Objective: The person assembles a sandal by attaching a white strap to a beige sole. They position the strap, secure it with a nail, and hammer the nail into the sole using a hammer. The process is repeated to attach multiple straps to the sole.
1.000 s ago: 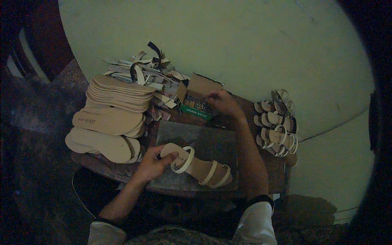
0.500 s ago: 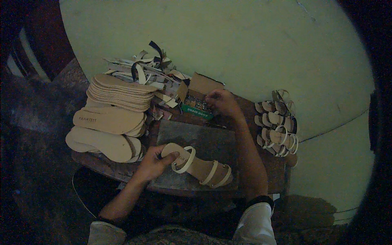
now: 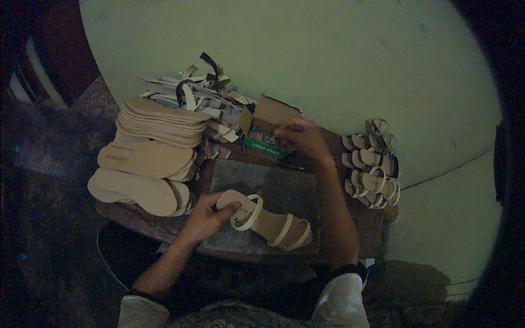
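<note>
A tan sandal (image 3: 273,223) with cream straps is tilted over the dark slab (image 3: 240,177) in front of me. My left hand (image 3: 212,215) grips its heel end, thumb on top of the sole. At the far side of the table, my right hand (image 3: 302,136) reaches to a small open cardboard box (image 3: 263,146) with a green front, full of tiny metal nails. Its fingers are bent together at the box's right edge. Whether a nail is between the fingertips is too small and dark to see.
Stacks of tan soles (image 3: 150,158) fill the table's left side. Behind them lies a heap of strap offcuts (image 3: 202,93). Several strapped sandals (image 3: 372,177) stand in rows at the right edge, near a pale green wall (image 3: 350,65).
My right hand has shifted slightly to the right at the nail box. The left hand and the sandal have stayed almost still.
</note>
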Motion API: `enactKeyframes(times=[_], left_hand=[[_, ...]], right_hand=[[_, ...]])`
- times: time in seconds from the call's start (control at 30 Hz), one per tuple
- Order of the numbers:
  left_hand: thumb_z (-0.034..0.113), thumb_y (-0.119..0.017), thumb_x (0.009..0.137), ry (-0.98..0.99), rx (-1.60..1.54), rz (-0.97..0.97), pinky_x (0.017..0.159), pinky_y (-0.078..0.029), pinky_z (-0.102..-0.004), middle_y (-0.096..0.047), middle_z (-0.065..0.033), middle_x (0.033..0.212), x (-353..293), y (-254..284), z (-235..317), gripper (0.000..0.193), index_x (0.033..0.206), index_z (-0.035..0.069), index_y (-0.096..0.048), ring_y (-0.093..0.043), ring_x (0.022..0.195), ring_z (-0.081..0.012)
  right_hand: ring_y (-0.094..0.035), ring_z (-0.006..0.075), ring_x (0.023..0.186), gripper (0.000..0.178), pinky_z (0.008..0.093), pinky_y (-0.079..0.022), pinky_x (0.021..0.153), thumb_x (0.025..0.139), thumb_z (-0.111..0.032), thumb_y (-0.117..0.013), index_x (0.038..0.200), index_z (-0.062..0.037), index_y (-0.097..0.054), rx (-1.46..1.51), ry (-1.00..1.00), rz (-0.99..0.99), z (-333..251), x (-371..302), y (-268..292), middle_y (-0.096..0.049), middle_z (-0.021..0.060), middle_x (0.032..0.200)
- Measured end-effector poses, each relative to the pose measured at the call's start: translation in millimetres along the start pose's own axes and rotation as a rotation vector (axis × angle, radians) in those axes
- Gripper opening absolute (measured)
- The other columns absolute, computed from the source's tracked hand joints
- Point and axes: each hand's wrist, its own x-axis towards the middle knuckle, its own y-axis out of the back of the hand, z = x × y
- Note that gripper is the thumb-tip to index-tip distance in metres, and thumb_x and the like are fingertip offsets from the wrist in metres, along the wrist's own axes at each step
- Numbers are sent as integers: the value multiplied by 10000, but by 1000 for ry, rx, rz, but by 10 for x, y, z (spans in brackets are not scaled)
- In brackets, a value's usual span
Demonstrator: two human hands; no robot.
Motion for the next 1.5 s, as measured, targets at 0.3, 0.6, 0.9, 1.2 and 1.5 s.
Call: enactKeyframes(times=[0.3, 0.6, 0.9, 1.2, 1.5], left_hand=[[140, -584, 859, -93, -28, 37, 752, -467, -271, -659, -43, 890, 17, -18, -146, 195, 980, -7, -623, -580, 825, -94], [173, -599, 865, -145, -80, 25, 717, -468, -255, -655, -39, 869, -15, -60, -108, 210, 975, -5, -617, -577, 801, -87], [143, -605, 856, -264, -59, 49, 673, -467, -260, -620, -55, 861, -7, -83, -208, 187, 956, -14, -609, -572, 774, -97], [104, -602, 845, -319, -11, 73, 671, -465, -269, -599, -74, 831, 23, -91, -221, 162, 945, -24, -607, -583, 758, -118], [97, -597, 845, -277, -30, 80, 665, -464, -266, -597, -75, 831, -15, -102, -163, 159, 946, -25, -609, -586, 760, -126]], right_hand=[[-627, 166, 843, 165, 298, -496, 784, 726, -15, -693, 884, 4, -648, 202, -60, 30, -232, -1107, -198, -662, 100, 909], [-598, 203, 929, 217, 326, -470, 821, 700, 19, -671, 912, -25, -654, 83, 92, -25, -50, -1682, -493, -640, 100, 962], [-578, 196, 926, 238, 311, -443, 825, 672, 39, -675, 903, -9, -645, 103, 174, -39, 77, -1555, -657, -617, 92, 943], [-564, 161, 888, 210, 289, -441, 803, 672, 31, -685, 874, -19, -655, 175, 256, -120, 218, -1366, -669, -593, 61, 930], [-569, 168, 882, 186, 296, -449, 797, 698, -7, -688, 880, -43, -685, 137, 221, -119, 217, -1323, -706, -614, 63, 891]])
